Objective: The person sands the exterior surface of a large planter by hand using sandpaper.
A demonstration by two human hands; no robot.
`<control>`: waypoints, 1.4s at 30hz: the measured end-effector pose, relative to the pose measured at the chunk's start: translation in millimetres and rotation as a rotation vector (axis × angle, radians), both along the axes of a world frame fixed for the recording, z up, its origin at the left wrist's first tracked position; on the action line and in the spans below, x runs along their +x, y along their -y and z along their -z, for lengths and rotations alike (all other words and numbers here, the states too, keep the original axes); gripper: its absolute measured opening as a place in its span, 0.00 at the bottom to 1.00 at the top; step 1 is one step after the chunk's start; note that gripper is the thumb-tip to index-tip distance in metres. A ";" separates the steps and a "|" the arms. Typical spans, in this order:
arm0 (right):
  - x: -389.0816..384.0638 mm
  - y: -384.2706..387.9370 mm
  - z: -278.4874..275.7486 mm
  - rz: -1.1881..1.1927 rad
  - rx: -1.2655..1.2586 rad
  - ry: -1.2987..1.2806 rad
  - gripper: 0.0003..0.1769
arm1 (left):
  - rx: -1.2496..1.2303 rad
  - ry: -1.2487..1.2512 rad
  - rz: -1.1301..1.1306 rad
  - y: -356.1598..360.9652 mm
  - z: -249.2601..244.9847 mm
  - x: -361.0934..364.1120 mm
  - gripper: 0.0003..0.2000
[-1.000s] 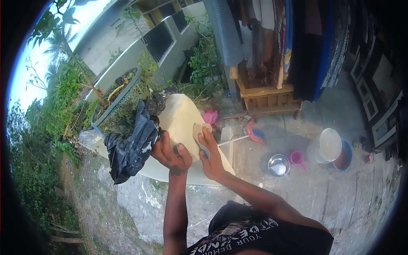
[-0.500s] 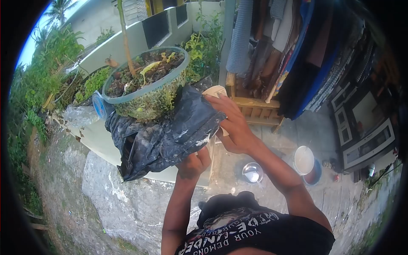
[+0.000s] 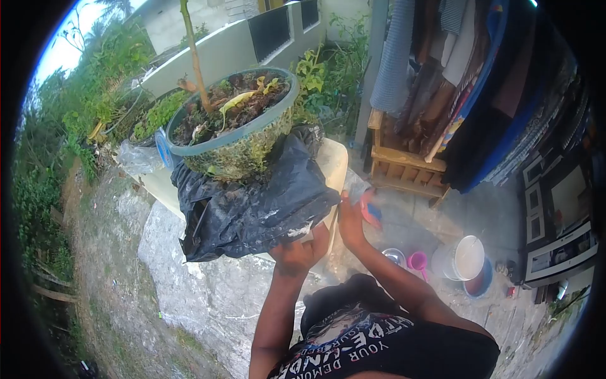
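Note:
A blue-rimmed plant pot [image 3: 243, 151] with a mossy side holds soil and a thin stem. It rests on a crumpled black plastic bag [image 3: 259, 208], which is spread over a cream-coloured slab [image 3: 334, 165] with a rounded corner. My left hand [image 3: 300, 252] is closed at the bag's lower edge, with its thumb side toward the slab's right edge. My right hand [image 3: 351, 222] is beside the bag's right corner, along the slab's edge. Its fingers are blurred and partly out of sight, so I cannot tell what they hold.
To the right, hanging clothes [image 3: 454, 69] stand over a wooden rack [image 3: 407, 165]. Below them are a white bucket [image 3: 467, 259], a pink dipper [image 3: 417, 260] and a metal bowl [image 3: 394, 258]. A low wall [image 3: 221, 54] runs behind the pot, with greenery [image 3: 82, 120] at left.
My right hand has come down from the slab's upper right corner to beside the bag's right corner. My left hand stays at the bag's lower edge. The view has shifted, showing the pink dipper.

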State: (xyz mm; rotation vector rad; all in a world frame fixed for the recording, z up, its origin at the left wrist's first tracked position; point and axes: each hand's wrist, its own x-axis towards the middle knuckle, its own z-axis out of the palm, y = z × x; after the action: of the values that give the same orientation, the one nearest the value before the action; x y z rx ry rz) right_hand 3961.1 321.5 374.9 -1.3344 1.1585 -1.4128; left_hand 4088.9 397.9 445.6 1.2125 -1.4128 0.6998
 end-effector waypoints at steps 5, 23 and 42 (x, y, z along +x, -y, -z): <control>-11.0 47.0 -54.7 -0.257 0.182 0.157 0.31 | 0.007 -0.059 -0.089 8.3 -9.6 -17.9 0.13; -49.1 93.4 -58.9 -1.066 0.197 0.080 0.33 | -0.036 -0.134 -0.590 50.3 -19.4 -76.0 0.19; -53.7 104.6 77.0 -1.128 0.387 0.105 0.35 | -0.037 -0.088 -0.600 55.6 -27.9 -84.7 0.19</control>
State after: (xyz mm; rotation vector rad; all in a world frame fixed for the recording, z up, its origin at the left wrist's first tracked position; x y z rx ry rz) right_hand 3907.5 216.9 297.9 -1.2601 0.3935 -0.3964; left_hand 4004.2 342.2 473.5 1.6355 -0.9526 1.0578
